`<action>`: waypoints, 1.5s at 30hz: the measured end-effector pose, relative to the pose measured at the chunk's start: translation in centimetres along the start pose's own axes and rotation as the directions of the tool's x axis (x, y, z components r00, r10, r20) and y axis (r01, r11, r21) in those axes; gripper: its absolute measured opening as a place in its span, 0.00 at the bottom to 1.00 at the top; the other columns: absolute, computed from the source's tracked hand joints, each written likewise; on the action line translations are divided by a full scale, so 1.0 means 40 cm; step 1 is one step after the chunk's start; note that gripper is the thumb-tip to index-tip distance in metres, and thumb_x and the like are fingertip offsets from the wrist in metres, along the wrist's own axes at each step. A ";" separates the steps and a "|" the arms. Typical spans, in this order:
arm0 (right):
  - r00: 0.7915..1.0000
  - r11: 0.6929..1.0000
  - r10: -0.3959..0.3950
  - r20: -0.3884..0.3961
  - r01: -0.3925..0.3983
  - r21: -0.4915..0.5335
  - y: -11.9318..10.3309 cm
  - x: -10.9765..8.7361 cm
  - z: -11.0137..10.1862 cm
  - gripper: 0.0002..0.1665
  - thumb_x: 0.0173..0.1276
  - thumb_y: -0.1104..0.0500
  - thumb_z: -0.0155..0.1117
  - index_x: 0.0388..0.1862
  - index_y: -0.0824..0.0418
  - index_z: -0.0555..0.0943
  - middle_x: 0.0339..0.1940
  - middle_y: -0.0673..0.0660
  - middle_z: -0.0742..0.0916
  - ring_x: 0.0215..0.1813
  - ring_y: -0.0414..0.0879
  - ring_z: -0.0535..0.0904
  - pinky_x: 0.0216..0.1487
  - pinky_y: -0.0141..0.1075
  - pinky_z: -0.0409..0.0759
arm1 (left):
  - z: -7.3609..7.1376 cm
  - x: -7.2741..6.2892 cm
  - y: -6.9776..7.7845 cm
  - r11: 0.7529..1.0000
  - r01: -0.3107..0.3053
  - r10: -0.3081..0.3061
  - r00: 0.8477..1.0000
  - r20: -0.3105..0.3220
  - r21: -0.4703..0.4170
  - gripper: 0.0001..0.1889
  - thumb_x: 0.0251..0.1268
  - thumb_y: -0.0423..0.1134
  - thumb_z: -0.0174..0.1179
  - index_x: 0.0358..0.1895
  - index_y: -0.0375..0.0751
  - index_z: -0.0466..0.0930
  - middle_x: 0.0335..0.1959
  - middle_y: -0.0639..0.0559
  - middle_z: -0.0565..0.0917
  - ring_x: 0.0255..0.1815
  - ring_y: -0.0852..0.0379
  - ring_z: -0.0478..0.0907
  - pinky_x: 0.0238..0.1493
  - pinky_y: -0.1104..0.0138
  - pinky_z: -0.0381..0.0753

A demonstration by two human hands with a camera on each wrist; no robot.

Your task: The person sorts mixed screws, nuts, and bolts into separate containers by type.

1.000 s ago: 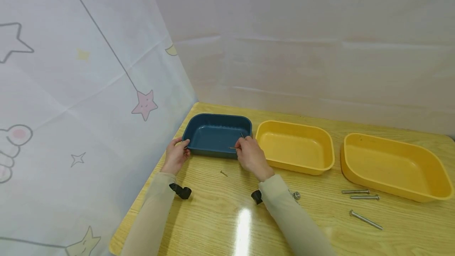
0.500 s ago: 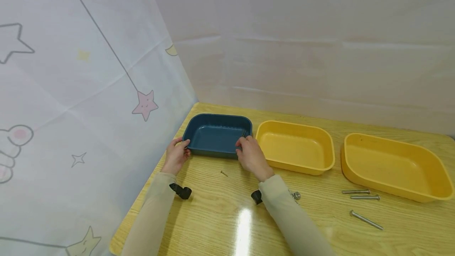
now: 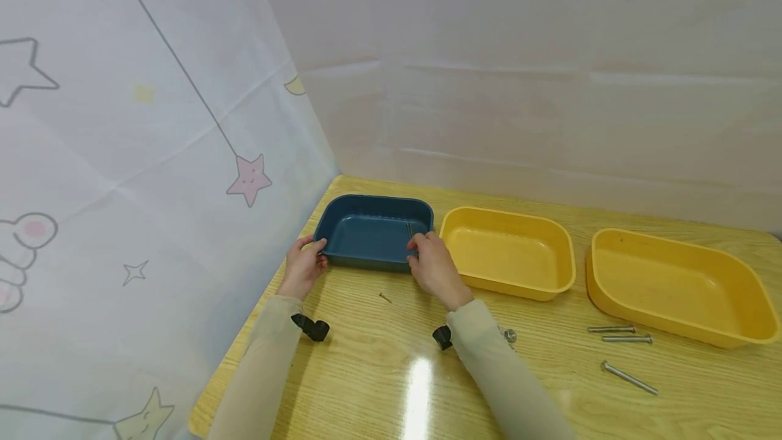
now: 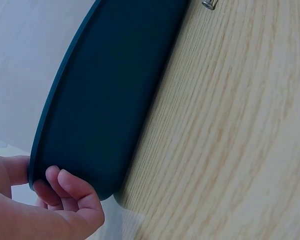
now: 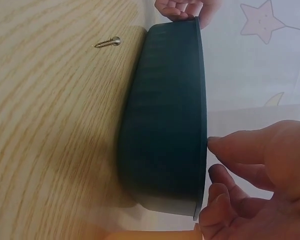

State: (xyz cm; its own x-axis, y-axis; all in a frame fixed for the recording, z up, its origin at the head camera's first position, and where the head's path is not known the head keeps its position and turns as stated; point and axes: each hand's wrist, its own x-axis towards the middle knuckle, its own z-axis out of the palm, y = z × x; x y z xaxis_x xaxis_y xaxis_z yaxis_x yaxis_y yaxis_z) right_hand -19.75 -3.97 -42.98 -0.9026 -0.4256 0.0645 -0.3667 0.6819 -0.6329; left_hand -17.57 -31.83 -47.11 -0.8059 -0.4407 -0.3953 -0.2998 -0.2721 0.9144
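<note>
My left hand (image 3: 303, 265) grips the front left corner of a dark blue tray (image 3: 373, 265), thumb on the rim and fingers curled underneath and against its outer wall. My right hand (image 3: 432, 266) hangs over the tray's front right corner. In the right wrist view its fingers are loosely bent, with the thumb apart from them and nothing visible between. Slender dark screws (image 3: 410, 229) show inside the tray just beyond the right fingers, partly hidden by them. A small pointed screw (image 5: 108, 42) lies on the table in front of the tray.
Two yellow trays, a middle one (image 3: 512, 290) and a right one (image 3: 684, 331), stand right of the blue tray. Several long bolts (image 3: 628, 339) lie before the right one. Metal nuts (image 3: 510, 335) show beside the right sleeve. A patterned curtain (image 3: 183, 155) borders the table's left edge.
The screw between my right fingers a second ago has been let go. Screws inside the blue tray have shifted slightly left. My left hand keeps its grip.
</note>
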 end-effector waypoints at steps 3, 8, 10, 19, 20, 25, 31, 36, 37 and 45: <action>1.000 1.000 0.001 -0.002 -0.001 -0.001 0.001 0.000 -0.001 0.11 0.69 0.62 0.62 0.48 0.62 0.78 0.44 0.58 0.78 0.44 0.51 0.73 0.49 0.42 0.76 | -0.001 -0.001 0.001 1.000 -0.002 0.002 1.000 0.002 0.006 0.28 0.72 0.40 0.55 0.71 0.47 0.56 0.42 0.48 0.71 0.24 0.58 0.66 0.33 0.65 0.70; 1.000 1.000 0.008 0.002 -0.008 0.022 0.000 -0.001 -0.004 0.11 0.69 0.60 0.62 0.49 0.61 0.78 0.45 0.58 0.78 0.45 0.51 0.74 0.50 0.42 0.77 | 0.000 -0.002 0.002 1.000 -0.006 0.006 1.000 -0.003 0.006 0.28 0.72 0.41 0.55 0.70 0.47 0.57 0.43 0.48 0.71 0.24 0.59 0.65 0.33 0.66 0.69; 1.000 0.998 0.013 -0.001 -0.013 0.055 -0.002 -0.004 -0.007 0.10 0.70 0.59 0.62 0.48 0.61 0.78 0.44 0.58 0.78 0.44 0.50 0.75 0.49 0.42 0.77 | 0.001 -0.002 0.002 1.000 -0.010 0.010 1.000 -0.006 0.008 0.28 0.72 0.41 0.55 0.70 0.47 0.57 0.43 0.48 0.71 0.23 0.59 0.65 0.32 0.66 0.69; 0.999 0.965 0.000 -0.043 0.011 0.261 -0.013 -0.028 -0.008 0.05 0.69 0.57 0.61 0.40 0.58 0.79 0.33 0.53 0.81 0.29 0.44 0.73 0.37 0.36 0.74 | 0.003 -0.004 0.008 1.000 -0.023 0.023 1.000 0.004 0.008 0.29 0.71 0.41 0.56 0.71 0.46 0.56 0.40 0.50 0.71 0.23 0.59 0.65 0.31 0.66 0.68; 0.999 0.958 -0.006 -0.037 0.016 0.285 -0.015 -0.033 -0.005 0.05 0.69 0.57 0.61 0.39 0.58 0.79 0.32 0.52 0.81 0.28 0.44 0.72 0.35 0.35 0.73 | 0.003 -0.003 0.008 1.000 -0.023 0.023 1.000 0.003 0.009 0.29 0.71 0.41 0.56 0.71 0.46 0.56 0.40 0.50 0.71 0.23 0.59 0.65 0.31 0.66 0.68; 0.998 0.947 -0.029 0.053 0.011 0.320 -0.020 -0.055 0.025 0.04 0.70 0.58 0.60 0.38 0.58 0.79 0.31 0.52 0.81 0.28 0.43 0.72 0.33 0.34 0.73 | 0.003 -0.002 0.009 1.000 -0.023 0.023 1.000 0.001 0.010 0.29 0.71 0.41 0.57 0.71 0.47 0.57 0.39 0.50 0.71 0.24 0.59 0.65 0.32 0.66 0.69; 0.992 0.969 -0.035 0.119 0.004 0.246 -0.012 -0.060 0.080 0.04 0.69 0.59 0.59 0.38 0.58 0.79 0.31 0.52 0.81 0.30 0.42 0.73 0.35 0.34 0.73 | 0.004 -0.003 0.010 1.000 -0.017 0.017 1.000 0.001 0.014 0.29 0.71 0.41 0.57 0.71 0.47 0.57 0.39 0.51 0.72 0.23 0.60 0.66 0.31 0.68 0.69; 0.991 0.987 -0.053 0.125 0.033 0.156 -0.002 -0.060 0.117 0.03 0.66 0.60 0.61 0.36 0.59 0.80 0.32 0.52 0.82 0.35 0.43 0.75 0.39 0.36 0.74 | 0.004 -0.002 0.008 1.000 -0.019 0.019 1.000 -0.007 0.014 0.28 0.71 0.40 0.56 0.70 0.46 0.57 0.38 0.51 0.72 0.23 0.60 0.65 0.30 0.68 0.69; 0.991 0.990 -0.051 0.126 0.033 0.137 -0.001 -0.061 0.123 0.03 0.65 0.60 0.62 0.36 0.58 0.80 0.32 0.52 0.83 0.36 0.45 0.76 0.39 0.37 0.75 | 0.004 -0.002 0.007 1.000 -0.019 0.019 1.000 -0.009 0.013 0.28 0.71 0.40 0.56 0.70 0.46 0.57 0.38 0.51 0.72 0.23 0.60 0.66 0.30 0.68 0.70; 0.991 0.999 0.013 0.130 -0.017 0.027 0.000 -0.065 0.160 0.03 0.63 0.59 0.63 0.35 0.56 0.81 0.32 0.52 0.83 0.49 0.58 0.75 0.44 0.53 0.71 | 0.002 -0.002 0.001 1.000 -0.014 0.014 1.000 -0.006 0.002 0.28 0.71 0.39 0.57 0.70 0.46 0.58 0.36 0.51 0.72 0.22 0.60 0.66 0.30 0.68 0.70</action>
State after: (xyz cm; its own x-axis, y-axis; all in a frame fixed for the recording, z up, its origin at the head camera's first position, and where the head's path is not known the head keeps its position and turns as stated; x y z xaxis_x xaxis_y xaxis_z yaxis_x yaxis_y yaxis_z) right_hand -15.95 -6.67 -48.07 -0.8703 -0.4904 -0.0448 -0.3453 0.6726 -0.6546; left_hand -17.56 -31.75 -47.04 -0.8068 -0.4498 -0.3831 -0.2894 -0.2645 0.9199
